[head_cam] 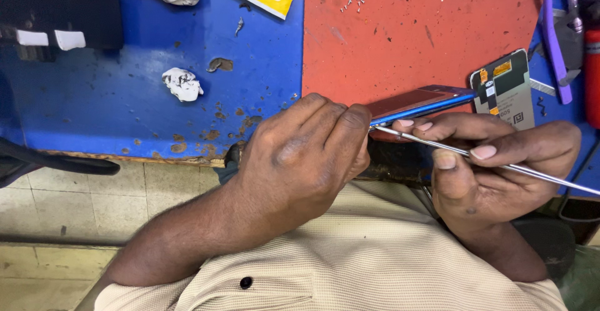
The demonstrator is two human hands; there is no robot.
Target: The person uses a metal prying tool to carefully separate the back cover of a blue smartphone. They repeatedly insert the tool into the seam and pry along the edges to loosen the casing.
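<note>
We had the phone held edge-up over the near rim of the workbench, its blue frame and red back tilted away to the right. Our left hand was closed around its left end, fingers curled tight over the top edge. Our right hand was closed too, thumb and forefinger pinching a thin metal pry tool that ran in from the right, its tip touching the phone's lower edge just beside the left knuckles. We judged this to be the prying step, the tip working along the seam. The next move, in our judgement, called for a shallow angle and light, steady pressure, the left hand bracing the body. Just right of the phone lay a detached screen panel; tiny screws sat far off on the red mat.
</note>
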